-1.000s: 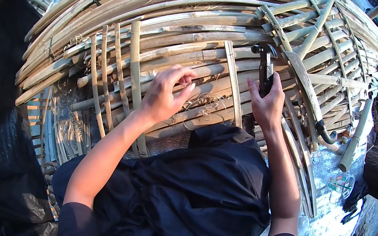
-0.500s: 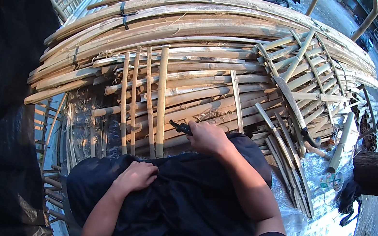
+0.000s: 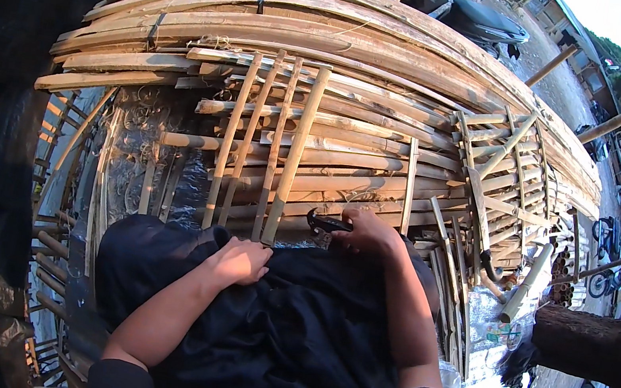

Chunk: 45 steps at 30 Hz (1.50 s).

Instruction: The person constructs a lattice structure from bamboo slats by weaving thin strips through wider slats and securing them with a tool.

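My right hand (image 3: 367, 233) is closed around a black hand tool with curved jaws (image 3: 328, 224), too dark to tell its exact kind. The jaws point left, above my knees and in front of the stacked bamboo. Over the dark cloth on my lap (image 3: 302, 305), my left hand (image 3: 240, 261) lies with its fingers curled; its palm and fingertips are hidden. Just beyond that hand is the lower end of a thick bamboo strip (image 3: 298, 152). Three thinner strips (image 3: 276, 149) lean beside it on the left, across the stack of split bamboo (image 3: 363, 162).
Long bundled bamboo slats (image 3: 303, 26) arch across the back. A bamboo lattice frame (image 3: 519, 165) lies at the right, with loose strips (image 3: 449, 279) nearer me. A dark log (image 3: 593, 345) juts in from the right edge. Parked motorbikes (image 3: 484, 23) stand beyond.
The view has shifted, so the bamboo sits differently in the picture. My right hand still grips the tool, whose jaws are now turned differently. My left hand now appears closer to the thick strip's end.
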Available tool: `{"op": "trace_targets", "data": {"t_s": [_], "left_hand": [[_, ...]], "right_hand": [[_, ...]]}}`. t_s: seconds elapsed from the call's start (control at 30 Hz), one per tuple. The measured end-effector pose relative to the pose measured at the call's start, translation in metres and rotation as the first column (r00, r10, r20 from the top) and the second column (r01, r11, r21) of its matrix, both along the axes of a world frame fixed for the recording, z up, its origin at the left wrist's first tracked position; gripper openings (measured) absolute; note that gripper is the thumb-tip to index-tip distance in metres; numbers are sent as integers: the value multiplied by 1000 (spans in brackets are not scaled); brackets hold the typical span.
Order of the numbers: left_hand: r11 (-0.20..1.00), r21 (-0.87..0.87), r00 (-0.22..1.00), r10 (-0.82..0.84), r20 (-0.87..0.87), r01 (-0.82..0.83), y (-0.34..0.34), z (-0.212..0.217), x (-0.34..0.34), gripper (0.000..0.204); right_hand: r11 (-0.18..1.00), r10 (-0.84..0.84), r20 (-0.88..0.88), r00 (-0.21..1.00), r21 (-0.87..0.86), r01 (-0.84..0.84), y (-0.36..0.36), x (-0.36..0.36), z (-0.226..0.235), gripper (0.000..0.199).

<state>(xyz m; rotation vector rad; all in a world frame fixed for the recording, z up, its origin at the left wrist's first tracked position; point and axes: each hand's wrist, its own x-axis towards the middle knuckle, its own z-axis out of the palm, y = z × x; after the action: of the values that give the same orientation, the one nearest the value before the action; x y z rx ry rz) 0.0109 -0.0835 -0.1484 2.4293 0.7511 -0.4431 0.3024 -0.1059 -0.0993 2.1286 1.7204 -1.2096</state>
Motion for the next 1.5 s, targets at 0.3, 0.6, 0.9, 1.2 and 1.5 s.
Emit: {"op": "trace_targets", "data": {"t_s": [0.3, 0.6, 0.9, 1.2, 1.5], "left_hand": [[1000, 14, 1000, 0, -8, 0, -1, 2, 6, 32], [1000, 22, 1000, 7, -25, -7, -1, 0, -4, 34], [1000, -26, 999, -4, -52, 3, 0, 6, 8, 35], [999, -10, 998, -31, -59, 31, -3, 14, 18, 35], [999, 13, 995, -49, -87, 50, -2, 7, 12, 35]], "right_hand": [[962, 274, 167, 947, -51, -269, 13, 14, -77, 47], [881, -237, 122, 964, 446, 160, 13, 19, -20, 35], [819, -562, 223, 797, 17, 573, -8, 149, -57, 42], [554, -724, 17, 690, 610, 566, -12, 221, -1, 38], [-325, -276, -666, 693, 743, 585, -13, 222, 223, 34]]}}
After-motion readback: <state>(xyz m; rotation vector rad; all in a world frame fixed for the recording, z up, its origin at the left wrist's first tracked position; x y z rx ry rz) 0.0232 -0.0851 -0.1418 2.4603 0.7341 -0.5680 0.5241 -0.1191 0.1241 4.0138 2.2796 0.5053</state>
